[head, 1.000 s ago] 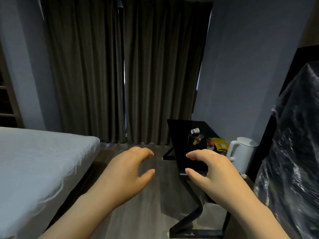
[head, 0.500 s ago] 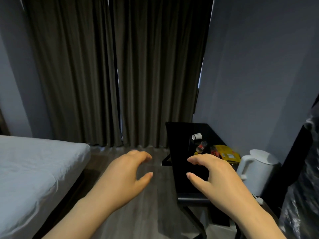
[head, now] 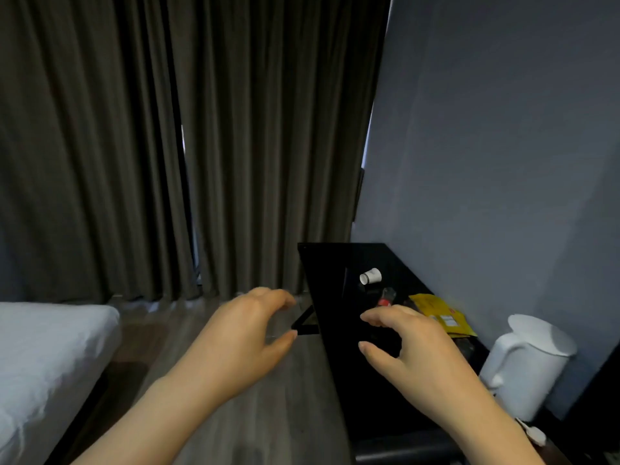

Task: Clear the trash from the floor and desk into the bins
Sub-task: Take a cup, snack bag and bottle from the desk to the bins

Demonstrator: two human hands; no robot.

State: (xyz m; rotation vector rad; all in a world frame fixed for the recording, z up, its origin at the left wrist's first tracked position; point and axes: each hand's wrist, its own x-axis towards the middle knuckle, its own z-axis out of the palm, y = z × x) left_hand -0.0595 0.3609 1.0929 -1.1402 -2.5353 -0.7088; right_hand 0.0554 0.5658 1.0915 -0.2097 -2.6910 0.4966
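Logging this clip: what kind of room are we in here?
Most likely a hotel room or a small bedroom. A bed with white bedding sits at left, floor-length dark curtains cover the far wall, and a black desk runs along the right wall with a white kettle at its near end.

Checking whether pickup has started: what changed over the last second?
The view closed in on the black desk, so the white kettle looks larger and the bed fills less of the picture. The right hand now shows just short of the small bottle. Nothing taken or let go: it and the left hand stay loosely curled, empty. The paper cup and yellow packet lie unmoved.
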